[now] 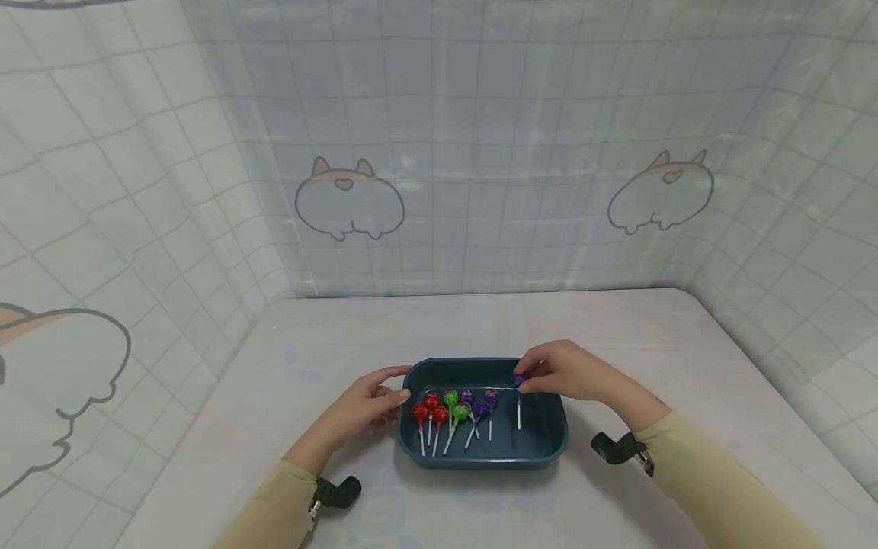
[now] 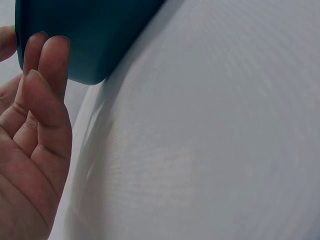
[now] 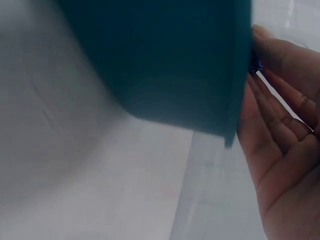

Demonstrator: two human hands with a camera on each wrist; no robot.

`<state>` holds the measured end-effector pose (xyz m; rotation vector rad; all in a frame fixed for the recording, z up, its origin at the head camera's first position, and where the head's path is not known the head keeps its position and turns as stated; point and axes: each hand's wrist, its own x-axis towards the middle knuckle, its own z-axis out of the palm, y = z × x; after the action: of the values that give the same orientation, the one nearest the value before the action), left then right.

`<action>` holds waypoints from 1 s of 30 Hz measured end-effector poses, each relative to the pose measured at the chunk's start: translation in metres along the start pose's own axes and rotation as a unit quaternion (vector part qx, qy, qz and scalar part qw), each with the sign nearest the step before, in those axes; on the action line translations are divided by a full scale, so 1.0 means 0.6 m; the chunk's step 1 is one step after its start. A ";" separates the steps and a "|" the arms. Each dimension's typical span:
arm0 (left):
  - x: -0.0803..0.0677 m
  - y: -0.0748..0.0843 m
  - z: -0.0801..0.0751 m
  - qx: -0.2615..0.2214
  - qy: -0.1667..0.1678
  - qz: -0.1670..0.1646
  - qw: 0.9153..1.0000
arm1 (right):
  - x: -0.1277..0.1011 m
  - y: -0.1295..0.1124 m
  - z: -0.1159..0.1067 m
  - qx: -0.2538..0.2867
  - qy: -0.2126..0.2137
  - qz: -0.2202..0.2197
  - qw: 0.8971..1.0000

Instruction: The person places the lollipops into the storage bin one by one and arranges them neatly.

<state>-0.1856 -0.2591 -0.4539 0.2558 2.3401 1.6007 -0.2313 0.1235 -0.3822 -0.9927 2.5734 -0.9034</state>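
Observation:
A dark teal tray [image 1: 480, 463] stands on the table with lollipops lying in it, their white sticks pointing mostly toward me. From left to right come three red lollipops [image 1: 419, 412], two green lollipops [image 1: 460, 412] and a cluster of purple lollipops [image 1: 491, 398]. My left hand [image 1: 362, 400] holds the tray's left side, thumb at the rim and fingers against the outer wall [image 2: 82, 65]. Over the right part of the tray, my right hand [image 1: 565, 372] pinches another purple lollipop [image 1: 518, 379] by its wrapped head, stick hanging down. The right wrist view shows only a bit of purple wrapper [image 3: 255, 64].
A pale table [image 1: 329, 335] bears the tray. Behind it and at both sides hang white grid-patterned curtains [image 1: 480, 252] with cartoon animal drawings [image 1: 350, 204]. Each sleeve carries a black wrist camera mount [image 1: 338, 492].

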 end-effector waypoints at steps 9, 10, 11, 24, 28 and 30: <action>-0.003 0.005 0.002 -0.003 0.001 -0.005 1.000 | 0.022 -0.010 0.023 -0.017 -0.049 -0.024 0.998; -0.003 0.006 0.002 -0.002 0.002 -0.006 1.000 | 0.024 -0.010 0.025 -0.021 -0.052 -0.026 0.998; -0.004 0.007 0.002 -0.003 0.003 -0.006 1.000 | 0.026 -0.010 0.027 -0.024 -0.053 -0.027 0.998; -0.021 0.041 0.009 0.003 0.006 0.007 1.000 | 0.039 -0.013 0.050 -0.058 -0.068 -0.028 0.996; -0.029 0.055 0.010 0.000 0.004 0.015 1.000 | 0.040 -0.015 0.053 -0.070 -0.072 -0.025 0.995; -0.029 0.056 0.009 0.000 0.004 0.014 1.000 | 0.041 -0.016 0.054 -0.076 -0.073 -0.024 0.994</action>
<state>-0.1678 -0.2475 -0.4219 0.2846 2.3529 1.6183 -0.2308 0.0866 -0.4012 -1.1225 2.5346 -0.6269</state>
